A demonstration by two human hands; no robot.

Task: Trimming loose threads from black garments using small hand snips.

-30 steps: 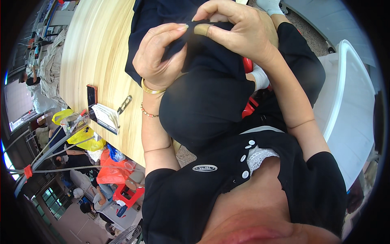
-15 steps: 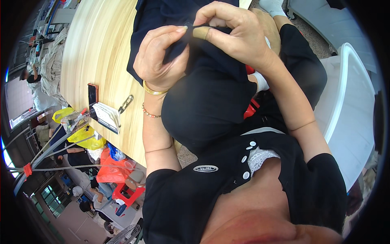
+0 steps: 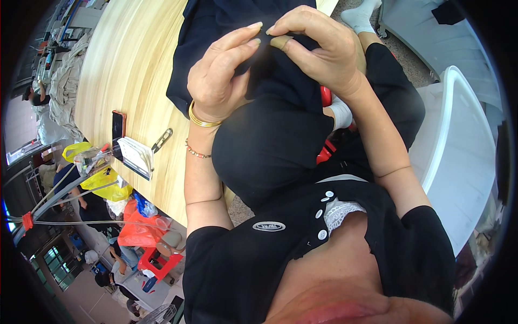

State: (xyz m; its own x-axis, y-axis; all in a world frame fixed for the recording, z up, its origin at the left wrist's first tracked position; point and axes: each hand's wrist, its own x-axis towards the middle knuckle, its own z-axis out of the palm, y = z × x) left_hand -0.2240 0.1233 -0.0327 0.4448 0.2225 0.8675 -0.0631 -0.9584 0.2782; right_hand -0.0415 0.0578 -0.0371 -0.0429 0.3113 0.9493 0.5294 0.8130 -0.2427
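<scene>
Left of the hands: a long pale wooden table (image 3: 129,70), grain running lengthwise, its edge bending with the lens. Beyond its far-left rim, a heap of grey cloth (image 3: 62,89). Below that, floor level: yellow bags (image 3: 105,181), an orange-red bag (image 3: 137,227), a red stool (image 3: 156,262), clear tubing and pale metal bars. Room reads as a crowded workshop; other people small and dim at the left rim.

On the table, left of and below the left hand: a dark phone (image 3: 118,125), flat, upright rectangle; just beside it a stack of white cards (image 3: 135,156) with a dark edge; then small metal snips (image 3: 162,140), near the table edge.

Left hand (image 3: 218,83): fingers curled, thumb and forefinger pinched shut on a fold of dark navy cloth (image 3: 216,27). Gold bangle (image 3: 202,120) at the wrist, thin bead bracelet (image 3: 195,153) lower on the forearm.

The cloth: matte, soft, spread on the table above the hands and draping off the edge into the lap.

Right hand (image 3: 324,51): touching the left at the fingertips, clamped on the same fold; tan tape on one fingertip.

Right of the right hand: a white plastic chair (image 3: 458,162), smooth, with a rounded rim. Above it a grey bin (image 3: 431,32). Floor there is speckled concrete.
</scene>
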